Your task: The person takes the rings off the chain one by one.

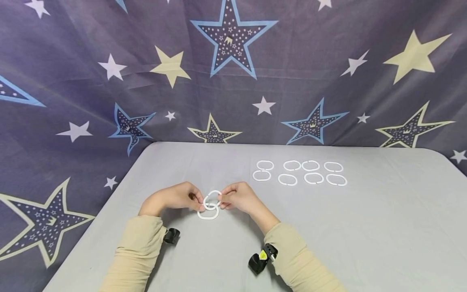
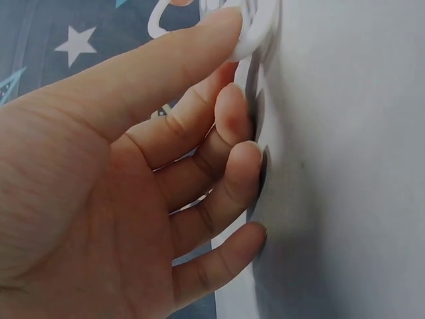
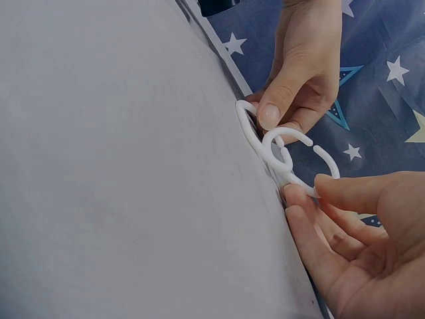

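Two white oval rings, each with a small gap in its side, hang through each other low over the grey table. My left hand (image 1: 178, 196) pinches the lower ring (image 1: 208, 218) between thumb and finger. From the other side my right hand (image 1: 238, 197) pinches the upper ring (image 1: 214, 192). In the right wrist view the gap of the upper ring (image 3: 327, 159) shows clearly, and the lower ring (image 3: 250, 136) passes through it. The left wrist view has the thumb (image 2: 206, 40) on a ring (image 2: 265, 26), with the other fingers loosely bent near the tabletop.
Several more white rings lie in two rough rows towards the back of the table (image 1: 383, 219), among them a front-row ring (image 1: 288, 185). Behind the table hangs a dark curtain (image 1: 328, 81) with stars. A black wrist camera (image 1: 259, 263) sits on the right forearm.
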`<state>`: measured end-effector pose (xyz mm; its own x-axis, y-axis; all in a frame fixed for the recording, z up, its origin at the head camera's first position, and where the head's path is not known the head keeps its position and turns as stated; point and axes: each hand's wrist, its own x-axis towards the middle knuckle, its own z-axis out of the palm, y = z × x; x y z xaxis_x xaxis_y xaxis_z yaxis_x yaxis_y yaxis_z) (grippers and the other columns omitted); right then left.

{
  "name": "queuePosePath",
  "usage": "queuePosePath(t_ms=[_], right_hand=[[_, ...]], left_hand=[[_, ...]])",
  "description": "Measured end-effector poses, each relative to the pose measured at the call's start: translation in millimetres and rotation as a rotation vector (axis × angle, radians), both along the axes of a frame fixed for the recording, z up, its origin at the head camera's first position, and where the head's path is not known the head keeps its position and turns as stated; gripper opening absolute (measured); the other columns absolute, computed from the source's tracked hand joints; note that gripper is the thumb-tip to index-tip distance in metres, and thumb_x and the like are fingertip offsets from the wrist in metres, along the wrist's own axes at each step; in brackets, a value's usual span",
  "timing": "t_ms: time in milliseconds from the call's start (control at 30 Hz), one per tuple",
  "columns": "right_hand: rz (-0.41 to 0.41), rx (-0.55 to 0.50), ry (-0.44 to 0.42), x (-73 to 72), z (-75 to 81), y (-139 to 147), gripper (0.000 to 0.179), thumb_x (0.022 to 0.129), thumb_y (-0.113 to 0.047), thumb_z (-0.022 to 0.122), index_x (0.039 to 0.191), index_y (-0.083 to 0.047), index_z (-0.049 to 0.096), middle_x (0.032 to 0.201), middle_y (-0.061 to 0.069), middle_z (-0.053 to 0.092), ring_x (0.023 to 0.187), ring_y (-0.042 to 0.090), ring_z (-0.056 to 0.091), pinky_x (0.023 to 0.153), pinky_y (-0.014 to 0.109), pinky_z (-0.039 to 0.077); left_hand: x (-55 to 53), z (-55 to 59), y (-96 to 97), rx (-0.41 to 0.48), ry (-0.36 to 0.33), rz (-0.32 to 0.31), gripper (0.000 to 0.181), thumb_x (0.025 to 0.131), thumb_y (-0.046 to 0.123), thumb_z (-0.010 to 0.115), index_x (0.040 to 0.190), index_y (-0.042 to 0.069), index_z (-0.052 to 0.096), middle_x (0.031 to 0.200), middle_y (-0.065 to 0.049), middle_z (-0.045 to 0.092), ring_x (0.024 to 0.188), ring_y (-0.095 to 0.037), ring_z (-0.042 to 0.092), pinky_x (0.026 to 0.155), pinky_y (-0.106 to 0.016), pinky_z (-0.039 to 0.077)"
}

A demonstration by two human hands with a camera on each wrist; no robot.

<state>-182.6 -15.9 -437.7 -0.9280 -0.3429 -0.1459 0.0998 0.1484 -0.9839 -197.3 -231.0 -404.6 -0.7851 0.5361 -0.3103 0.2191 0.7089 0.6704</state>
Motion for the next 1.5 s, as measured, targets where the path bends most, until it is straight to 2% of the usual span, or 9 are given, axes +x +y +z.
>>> queuePosePath(t_ms=[167,400,567,733,1000,1333,1500], right_hand=[[0.000,-0.009,-0.002,-0.9,-1.5,-0.2,0.014,0.089,0.005,0.067,0.098,0.015,0.065,0.081,0.025,0.070,0.060,0.011,0.064,0.065,0.031,0.058],[0.024,-0.040,0.029,-2.2,-5.0,2.3,0.007,0.088,0.005,0.067,0.091,0.012,0.066,0.072,0.016,0.070,0.061,0.014,0.067,0.063,0.029,0.058],[0.009,-0.016,0.003,0.0,-0.5,1.0,0.012,0.089,0.005,0.066,0.096,0.014,0.066,0.077,0.022,0.070,0.061,0.013,0.066,0.065,0.031,0.058],[0.002,-0.007,-0.004,0.1,0.7,0.0,0.014,0.089,0.005,0.067,0.099,0.015,0.065,0.081,0.025,0.070,0.060,0.012,0.064,0.065,0.031,0.058],[0.012,-0.012,-0.016,-1.0,0.2,0.5,0.012,0.090,0.005,0.066,0.098,0.014,0.065,0.078,0.020,0.070,0.060,0.013,0.064,0.066,0.031,0.058],[0.042,0.048,0.047,-2.2,0.5,1.6,0.013,0.091,0.001,0.066,0.098,0.012,0.066,0.080,0.020,0.070,0.065,0.018,0.068,0.065,0.033,0.058],[0.054,0.103,0.121,-2.3,2.8,2.8,0.011,0.090,-0.001,0.068,0.097,0.008,0.067,0.079,0.016,0.070,0.068,0.021,0.069,0.064,0.031,0.058]], left_hand=[[-0.3,0.7,-1.8,0.008,-0.004,-0.006,0.016,0.084,0.010,0.076,0.091,-0.003,0.070,0.076,0.001,0.064,0.068,-0.009,0.051,0.064,-0.025,0.042],[-1.9,-0.9,-4.1,0.026,-0.008,-0.016,0.016,0.085,0.009,0.075,0.092,-0.004,0.070,0.078,0.000,0.065,0.070,-0.009,0.054,0.065,-0.025,0.044],[-1.9,-1.3,-5.5,0.046,-0.003,-0.030,0.015,0.085,0.008,0.074,0.092,-0.005,0.069,0.079,-0.001,0.066,0.071,-0.009,0.055,0.066,-0.025,0.045],[-1.3,-0.4,-6.6,0.062,-0.014,-0.017,0.015,0.086,0.007,0.074,0.092,-0.005,0.069,0.079,-0.002,0.066,0.070,-0.009,0.055,0.064,-0.024,0.043],[-2.2,-1.1,-8.1,0.080,-0.042,0.005,0.012,0.087,0.005,0.073,0.091,-0.005,0.067,0.075,0.001,0.066,0.067,-0.009,0.052,0.061,-0.022,0.039],[-2.7,-1.4,-9.1,0.117,-0.033,-0.017,0.013,0.087,0.004,0.072,0.093,-0.006,0.066,0.076,0.001,0.067,0.066,-0.007,0.051,0.061,-0.022,0.039],[-2.8,-2.3,-10.4,0.127,-0.020,-0.019,0.012,0.087,0.003,0.072,0.092,-0.006,0.067,0.077,-0.001,0.069,0.067,-0.006,0.052,0.063,-0.022,0.040]])
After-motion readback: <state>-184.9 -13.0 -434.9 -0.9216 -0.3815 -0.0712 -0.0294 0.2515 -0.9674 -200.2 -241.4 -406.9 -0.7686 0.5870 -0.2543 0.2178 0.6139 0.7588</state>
